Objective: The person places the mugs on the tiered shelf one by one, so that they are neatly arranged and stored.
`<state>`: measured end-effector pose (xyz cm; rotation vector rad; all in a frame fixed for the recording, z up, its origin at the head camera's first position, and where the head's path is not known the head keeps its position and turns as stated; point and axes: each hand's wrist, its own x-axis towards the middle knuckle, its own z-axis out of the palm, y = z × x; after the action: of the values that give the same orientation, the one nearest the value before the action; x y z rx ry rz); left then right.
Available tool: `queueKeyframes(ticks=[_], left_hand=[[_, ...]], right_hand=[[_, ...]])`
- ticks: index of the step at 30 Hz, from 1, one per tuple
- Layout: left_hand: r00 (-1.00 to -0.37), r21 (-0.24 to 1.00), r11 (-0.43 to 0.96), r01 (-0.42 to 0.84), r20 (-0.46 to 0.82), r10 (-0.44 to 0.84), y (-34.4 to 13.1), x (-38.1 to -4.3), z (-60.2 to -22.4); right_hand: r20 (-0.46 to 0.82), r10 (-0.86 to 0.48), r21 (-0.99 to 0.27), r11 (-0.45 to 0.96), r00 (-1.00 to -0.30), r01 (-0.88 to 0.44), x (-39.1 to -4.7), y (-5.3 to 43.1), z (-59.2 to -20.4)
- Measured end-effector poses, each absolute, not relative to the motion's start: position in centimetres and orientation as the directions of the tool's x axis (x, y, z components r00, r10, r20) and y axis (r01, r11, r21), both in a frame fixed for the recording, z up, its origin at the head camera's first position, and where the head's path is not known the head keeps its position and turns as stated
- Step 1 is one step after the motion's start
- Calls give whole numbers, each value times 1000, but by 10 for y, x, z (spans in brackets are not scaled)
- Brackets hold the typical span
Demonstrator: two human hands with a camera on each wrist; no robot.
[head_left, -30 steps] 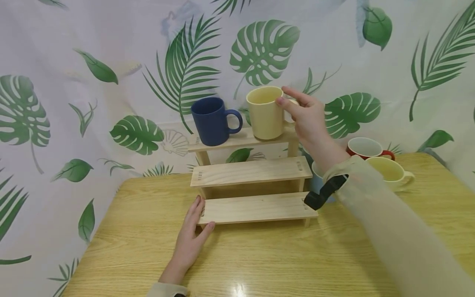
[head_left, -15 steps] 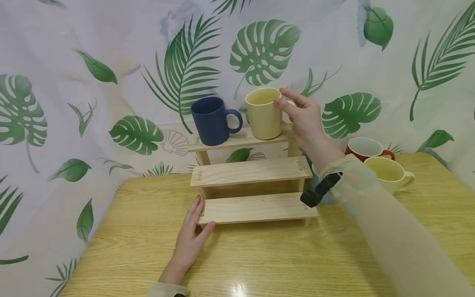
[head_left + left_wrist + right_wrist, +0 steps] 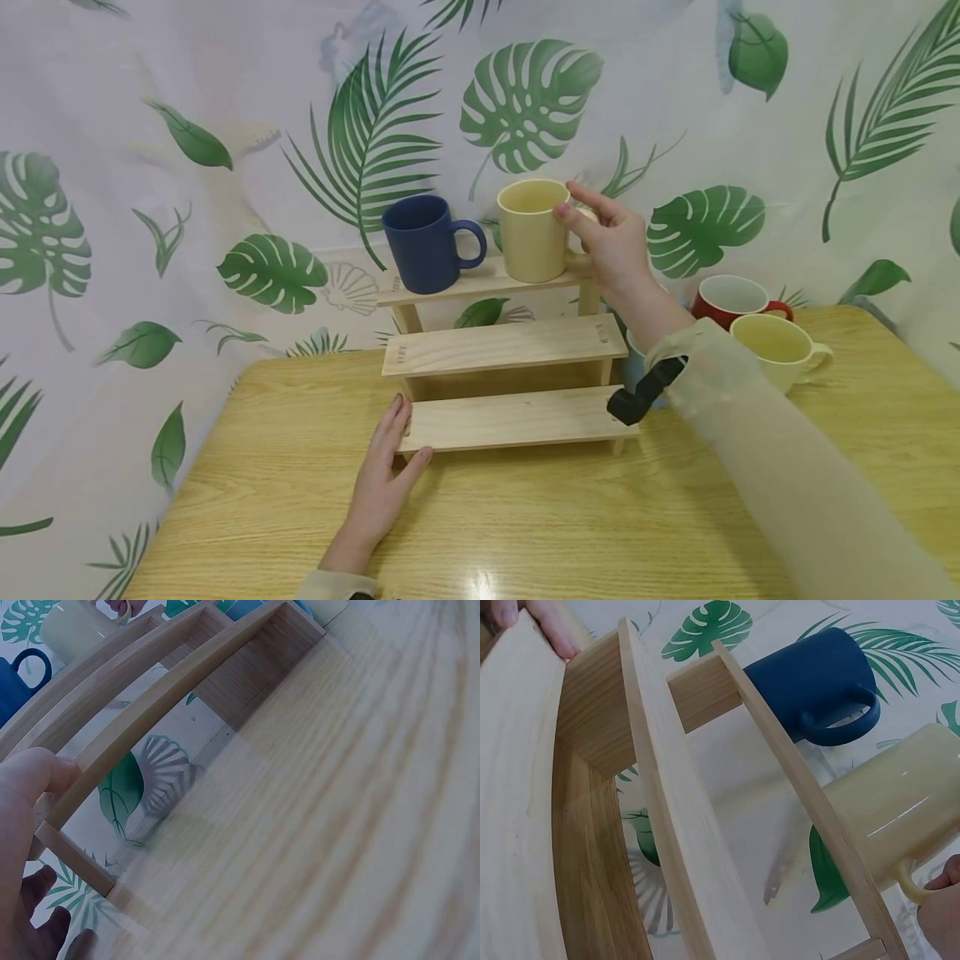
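Pinching a pale yellow mug on its handle side, the person's right hand sits right of center in my head view, thumb and forefinger at the mug's rim. From my distance, the right wrist view shows this hand at the handle, in the lower right of the frame. The mug is upright, its base meeting the right part of the top shelf of a three-step wooden rack, in the upper center of the head view. Just to its left, near but apart, a dark blue mug stands on the same shelf, handle pointing right.

Lower down, left of center, I see the left hand resting on the left end of the lowest shelf, fingers extended and thumb spread away at the front edge.

At the right of the head view, a red mug with a white inside stands behind a wider yellow cup. A light blue item is mostly hidden by the right arm. Everything stands on a wood-grain table, before a white cloth printed with green leaves.
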<state>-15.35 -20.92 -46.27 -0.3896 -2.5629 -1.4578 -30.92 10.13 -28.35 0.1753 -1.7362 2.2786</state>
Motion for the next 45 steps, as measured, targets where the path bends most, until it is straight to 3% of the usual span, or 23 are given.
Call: queueKeyframes(ticks=[16,24,45], left_hand=[[-957,818,499,288,259,128,-209,-152,-461],[-956,820,491,293,258,140,-209,-153,-463],[-956,816,498,293,258,139,-209,-153,-461]], right_hand=[[281,86,-955,-78,-956,-288,-303,103,-284],[331,0,-921,217,-944,-323,-290,117,-293],[393,-74,-832,396,-917,-388,-238,156,-320]])
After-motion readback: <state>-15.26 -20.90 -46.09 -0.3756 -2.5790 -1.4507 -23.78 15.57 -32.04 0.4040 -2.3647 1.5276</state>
